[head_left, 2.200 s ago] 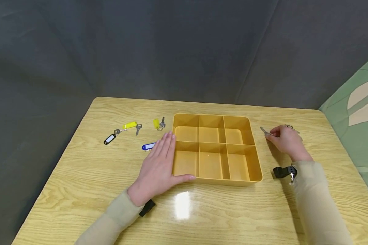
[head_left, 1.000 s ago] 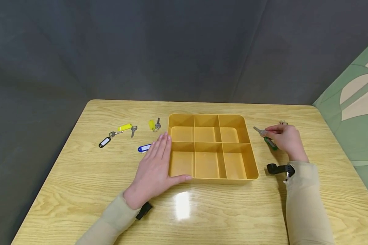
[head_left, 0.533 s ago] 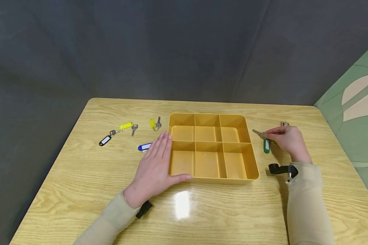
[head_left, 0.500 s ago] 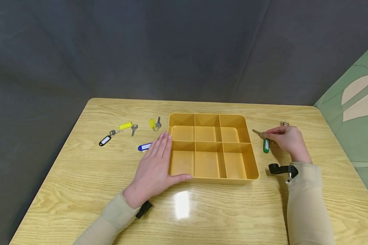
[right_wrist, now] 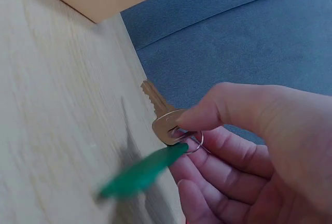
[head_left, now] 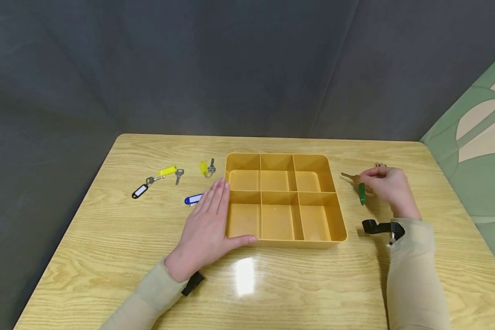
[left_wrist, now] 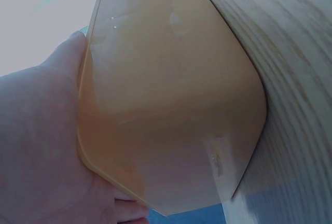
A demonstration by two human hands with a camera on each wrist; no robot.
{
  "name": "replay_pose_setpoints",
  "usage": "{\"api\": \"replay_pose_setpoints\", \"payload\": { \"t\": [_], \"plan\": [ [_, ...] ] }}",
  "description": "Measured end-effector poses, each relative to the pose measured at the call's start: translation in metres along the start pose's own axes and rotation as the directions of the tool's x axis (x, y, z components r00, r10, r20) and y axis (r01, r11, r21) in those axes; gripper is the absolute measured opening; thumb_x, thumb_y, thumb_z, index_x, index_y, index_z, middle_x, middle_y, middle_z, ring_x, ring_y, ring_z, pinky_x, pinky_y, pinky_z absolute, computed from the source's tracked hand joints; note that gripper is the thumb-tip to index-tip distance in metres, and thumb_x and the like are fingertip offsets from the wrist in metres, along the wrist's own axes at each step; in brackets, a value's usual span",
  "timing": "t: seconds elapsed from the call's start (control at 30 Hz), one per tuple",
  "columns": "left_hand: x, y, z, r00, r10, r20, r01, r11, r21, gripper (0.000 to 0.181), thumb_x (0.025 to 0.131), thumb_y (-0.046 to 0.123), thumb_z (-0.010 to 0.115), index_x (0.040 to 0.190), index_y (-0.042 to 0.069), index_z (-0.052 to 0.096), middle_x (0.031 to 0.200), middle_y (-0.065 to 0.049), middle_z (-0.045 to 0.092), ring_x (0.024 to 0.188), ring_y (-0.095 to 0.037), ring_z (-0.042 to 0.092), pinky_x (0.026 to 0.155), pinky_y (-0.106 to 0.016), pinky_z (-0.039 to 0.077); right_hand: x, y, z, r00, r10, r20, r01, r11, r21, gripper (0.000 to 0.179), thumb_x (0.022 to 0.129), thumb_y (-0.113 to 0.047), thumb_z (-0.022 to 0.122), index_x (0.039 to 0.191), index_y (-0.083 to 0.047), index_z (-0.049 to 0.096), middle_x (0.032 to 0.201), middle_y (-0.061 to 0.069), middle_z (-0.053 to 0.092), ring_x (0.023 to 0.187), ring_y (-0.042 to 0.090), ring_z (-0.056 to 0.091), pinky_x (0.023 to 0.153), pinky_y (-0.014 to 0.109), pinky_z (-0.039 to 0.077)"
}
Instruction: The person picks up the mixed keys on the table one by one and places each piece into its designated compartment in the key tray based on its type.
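My right hand (head_left: 389, 189) pinches a key (right_wrist: 165, 120) by its bow between thumb and fingers, over the table right of the organizer. A green key tag (right_wrist: 142, 172) dangles from the key's ring (right_wrist: 199, 143). Along the left side of the yellow six-compartment organizer (head_left: 280, 244), my left hand (head_left: 204, 229) rests with straight fingers, its thumb at the front wall. In the left wrist view that hand lies against the organizer's corner walls (left_wrist: 166, 89). The organizer's compartments hold nothing.
Left of the organizer lie a black-tagged key (head_left: 140, 191), a yellow tag (head_left: 167, 171) by a key (head_left: 179, 176), another yellow tag (head_left: 204, 168) with its key, and a blue tag (head_left: 193, 199) partly under the left hand. Behind the right hand, a key ring (head_left: 380, 164) shows.
The right hand has lifted the key, and its green tag has come into view, now hanging below and turned edge-on. The left hand stays at the organizer.
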State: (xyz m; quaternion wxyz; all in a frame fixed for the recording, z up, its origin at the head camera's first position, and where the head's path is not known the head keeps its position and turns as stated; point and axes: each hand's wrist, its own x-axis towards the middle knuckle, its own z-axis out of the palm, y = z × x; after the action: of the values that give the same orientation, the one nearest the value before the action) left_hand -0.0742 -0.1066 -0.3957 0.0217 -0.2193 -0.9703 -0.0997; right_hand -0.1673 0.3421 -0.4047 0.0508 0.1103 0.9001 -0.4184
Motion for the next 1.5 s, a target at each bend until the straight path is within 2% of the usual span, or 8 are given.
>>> {"api": "replay_pose_setpoints", "payload": {
  "t": [0.23, 0.47, 0.67, 0.73, 0.93, 1.1, 1.23, 1.5],
  "plan": [
    [0.001, 0.001, 0.0, 1.0, 0.0, -0.003, 0.0, 1.0, -0.001, 0.127, 0.081, 0.094, 0.031, 0.16, -0.002, 0.005, 0.168, -0.014, -0.005, 0.154, -0.028, -0.001, 0.124, -0.037, 0.0, 0.0, -0.004, -0.002, 0.999, -0.006, -0.038, 0.006, 1.0, 0.024, 0.05, 0.095, -0.042, 0.071, 0.119, 0.002, 0.068, 0.109, 0.004, 0.065, 0.101, 0.022, 0.052, 0.082, 0.032, 0.043],
    [-0.001, 0.001, 0.001, 1.0, 0.004, -0.006, -0.004, 1.0, -0.01, 0.128, 0.081, 0.093, 0.034, 0.16, -0.003, 0.005, 0.167, -0.015, -0.006, 0.154, -0.027, -0.004, 0.124, -0.038, 0.002, -0.003, -0.005, -0.003, 1.0, -0.028, -0.014, 0.029, 0.998, 0.057, 0.046, 0.096, -0.034, 0.074, 0.126, 0.001, 0.069, 0.099, -0.01, 0.072, 0.092, 0.01, 0.066, 0.082, 0.02, 0.047],
    [-0.001, 0.001, 0.001, 1.0, 0.005, -0.018, -0.006, 1.0, -0.006, 0.127, 0.081, 0.093, 0.034, 0.16, -0.003, 0.007, 0.168, -0.015, -0.003, 0.154, -0.029, 0.001, 0.124, -0.038, 0.002, -0.004, -0.008, -0.002, 0.999, -0.041, -0.024, 0.042, 0.999, 0.022, 0.052, 0.094, -0.041, 0.075, 0.125, 0.001, 0.071, 0.106, -0.007, 0.07, 0.103, 0.015, 0.055, 0.092, 0.037, 0.039],
    [-0.001, 0.001, 0.001, 1.0, 0.003, -0.013, -0.003, 1.0, -0.009, 0.127, 0.081, 0.093, 0.034, 0.16, -0.003, 0.006, 0.168, -0.015, -0.003, 0.154, -0.029, 0.001, 0.124, -0.038, 0.002, -0.004, -0.009, -0.002, 0.999, -0.042, -0.026, 0.043, 0.999, 0.033, 0.053, 0.093, -0.041, 0.076, 0.124, 0.002, 0.071, 0.102, -0.01, 0.071, 0.101, 0.013, 0.058, 0.092, 0.036, 0.039],
    [-0.001, 0.001, 0.0, 1.0, 0.0, -0.002, 0.0, 1.0, -0.005, 0.127, 0.081, 0.094, 0.032, 0.16, -0.003, 0.005, 0.167, -0.015, -0.003, 0.154, -0.028, -0.001, 0.124, -0.037, 0.001, -0.005, -0.009, -0.005, 0.999, -0.017, -0.037, 0.02, 0.995, 0.102, 0.048, 0.095, -0.036, 0.074, 0.123, 0.003, 0.071, 0.091, -0.018, 0.072, 0.086, 0.004, 0.07, 0.074, 0.019, 0.049],
    [-0.001, 0.001, 0.0, 1.0, 0.002, -0.011, -0.002, 1.0, 0.0, 0.128, 0.081, 0.094, 0.033, 0.16, -0.003, 0.006, 0.168, -0.018, 0.004, 0.154, -0.029, 0.002, 0.124, -0.037, 0.001, -0.008, -0.011, -0.007, 0.997, 0.016, -0.075, -0.009, 0.995, 0.095, 0.051, 0.091, -0.045, 0.076, 0.12, -0.003, 0.074, 0.088, -0.02, 0.071, 0.085, 0.006, 0.07, 0.059, 0.025, 0.047],
    [-0.001, 0.0, 0.0, 1.0, 0.001, -0.011, -0.001, 1.0, -0.007, 0.128, 0.081, 0.094, 0.034, 0.16, -0.003, 0.007, 0.168, -0.019, 0.005, 0.154, -0.029, 0.002, 0.124, -0.037, 0.001, -0.01, -0.014, -0.009, 0.996, 0.035, -0.088, -0.025, 0.994, 0.11, 0.053, 0.088, -0.05, 0.077, 0.118, -0.007, 0.075, 0.086, -0.021, 0.071, 0.086, 0.008, 0.069, 0.055, 0.025, 0.045],
    [-0.001, 0.0, 0.001, 1.0, -0.001, -0.009, 0.001, 1.0, -0.005, 0.128, 0.081, 0.094, 0.033, 0.16, -0.003, 0.006, 0.168, -0.018, 0.002, 0.154, -0.03, 0.003, 0.124, -0.038, 0.001, -0.013, -0.017, -0.014, 0.996, 0.031, -0.08, -0.009, 0.963, 0.268, 0.027, 0.092, -0.039, 0.077, 0.107, -0.017, 0.079, 0.085, -0.017, 0.074, 0.081, 0.002, 0.071, 0.049, 0.023, 0.044]
  ]
}}
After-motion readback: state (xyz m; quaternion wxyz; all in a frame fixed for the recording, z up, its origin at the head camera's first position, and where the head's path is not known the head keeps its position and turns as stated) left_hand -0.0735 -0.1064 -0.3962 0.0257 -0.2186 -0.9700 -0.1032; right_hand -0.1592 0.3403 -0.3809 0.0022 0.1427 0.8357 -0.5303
